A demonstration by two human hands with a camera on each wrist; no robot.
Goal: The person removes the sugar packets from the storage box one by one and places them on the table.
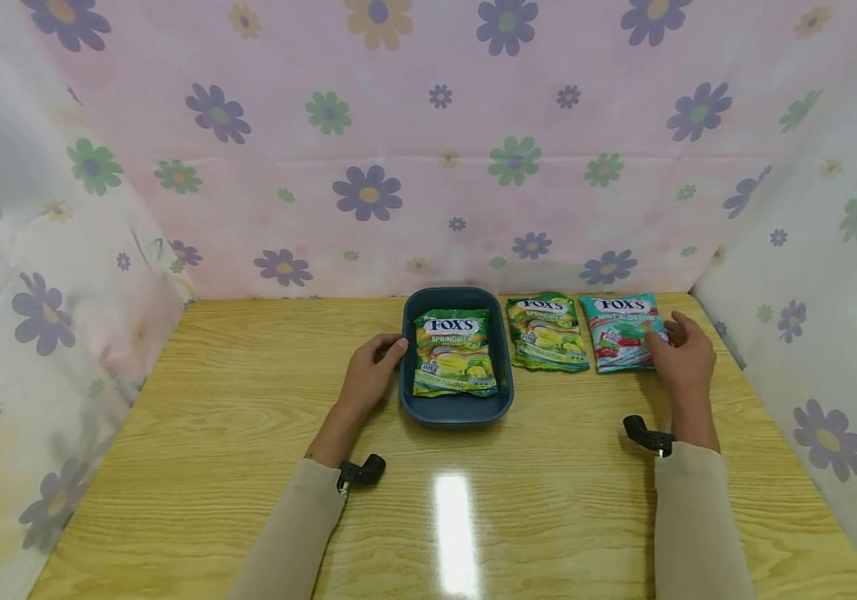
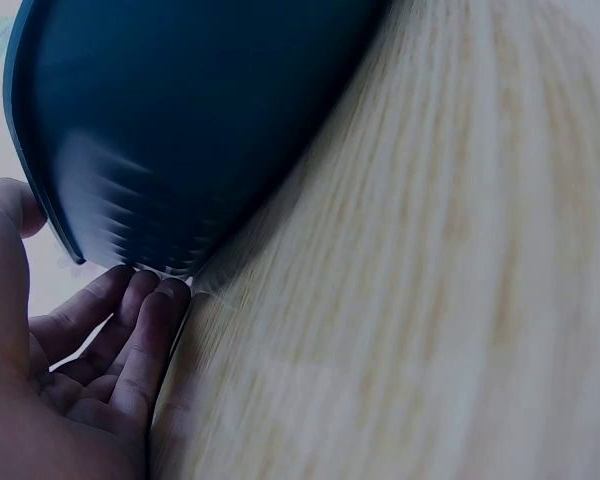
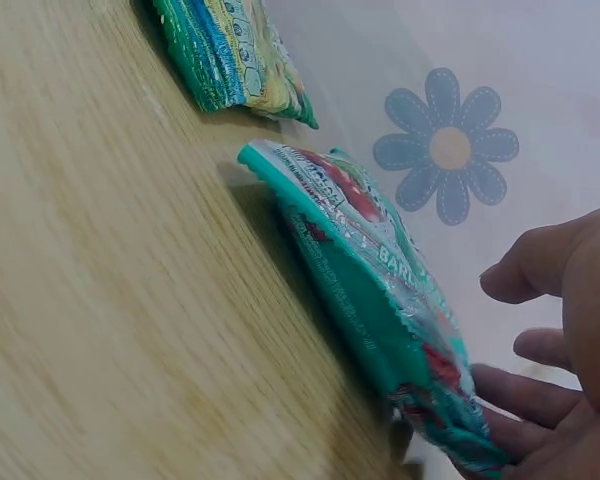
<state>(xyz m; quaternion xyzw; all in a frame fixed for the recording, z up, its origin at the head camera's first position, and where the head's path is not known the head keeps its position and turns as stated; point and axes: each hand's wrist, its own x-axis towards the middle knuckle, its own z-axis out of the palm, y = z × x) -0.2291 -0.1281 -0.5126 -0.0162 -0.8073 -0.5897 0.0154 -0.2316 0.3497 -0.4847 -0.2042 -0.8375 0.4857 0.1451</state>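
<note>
A dark blue plastic tub (image 1: 457,411) stands on the table with a green Fox's Spring Tea candy bag (image 1: 453,354) lying in it. My left hand (image 1: 372,371) holds the tub's left side, thumb at the rim and bent fingertips against the outer wall (image 2: 180,130). To the right lies a teal Fox's Mint Blossom candy bag (image 1: 618,342). My right hand (image 1: 684,354) is at that bag's right edge. In the right wrist view its lower fingers touch the end of the bag (image 3: 380,290), while the thumb stands apart above it.
A second green Spring Tea bag (image 1: 548,333) lies between the tub and the Mint Blossom bag. The wooden table (image 1: 248,400) ends at a flowered cloth backdrop (image 1: 428,192), which also rises on both sides. A black wrist camera mount (image 1: 363,472) sits on my left sleeve.
</note>
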